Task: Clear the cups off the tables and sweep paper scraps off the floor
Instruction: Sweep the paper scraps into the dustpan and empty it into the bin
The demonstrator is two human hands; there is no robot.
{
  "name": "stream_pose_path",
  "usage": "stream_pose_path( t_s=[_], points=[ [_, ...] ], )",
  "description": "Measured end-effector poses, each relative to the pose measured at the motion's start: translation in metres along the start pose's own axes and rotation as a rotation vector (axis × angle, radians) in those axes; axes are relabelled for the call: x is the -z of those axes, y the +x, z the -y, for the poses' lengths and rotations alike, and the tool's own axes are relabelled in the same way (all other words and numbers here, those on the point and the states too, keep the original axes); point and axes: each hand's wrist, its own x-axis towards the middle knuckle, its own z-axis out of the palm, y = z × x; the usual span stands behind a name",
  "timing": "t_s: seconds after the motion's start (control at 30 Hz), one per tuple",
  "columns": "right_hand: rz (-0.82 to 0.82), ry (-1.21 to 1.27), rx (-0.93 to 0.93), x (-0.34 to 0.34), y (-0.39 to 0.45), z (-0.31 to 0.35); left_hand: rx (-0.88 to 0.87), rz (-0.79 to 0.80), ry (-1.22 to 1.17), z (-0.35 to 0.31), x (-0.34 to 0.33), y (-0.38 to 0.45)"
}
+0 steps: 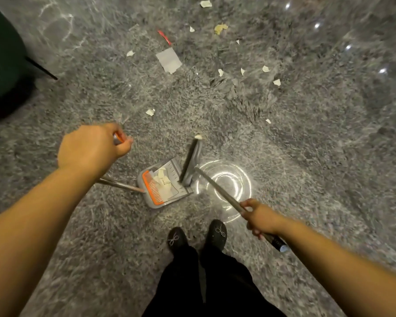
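Several paper scraps (162, 183) lie in the dustpan (167, 186) on the floor (306, 156); many more (265, 68) lie scattered well beyond. Hands: left (94, 147) curled round dustpan handle (119, 185), right (261, 217) gripping broom (191, 163) shaft. Risks: tilting the pan spills the scraps; hard strokes flick light scraps away.

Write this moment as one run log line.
left hand: holds dustpan | right hand: holds broom | scraps: floor
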Motion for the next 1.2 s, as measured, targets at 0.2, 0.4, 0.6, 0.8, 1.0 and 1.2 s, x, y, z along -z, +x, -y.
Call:
stream_pose_path(
  t_s=[0.2,0.4,0.6,0.8,1.0,1.2],
  points=[
    [0.099,-0.013,0.050,-0.040,-0.023,0.019,0.010,-0.010,-0.060,0.014,0.004,-0.003],
    [0.043,-0.051,0.090,-0.039,-0.040,0.045,0.080,-0.016,-0.111,0.049,0.011,-0.012],
    [-0.045,0.062,0.098,-0.035,-0.041,0.084,0.208,-0.031,-0.205,0.092,0.020,-0.013],
    [-0.184,0.058,0.152,-0.032,-0.022,0.135,0.311,-0.024,-0.215,0.136,0.035,-0.005],
    [-0.234,-0.027,0.149,-0.015,0.013,0.197,0.415,0.009,-0.169,0.186,0.040,-0.001],
    [-0.233,-0.121,0.122,-0.002,0.052,0.247,0.463,0.007,-0.140,0.210,0.037,-0.006]
  ],
)
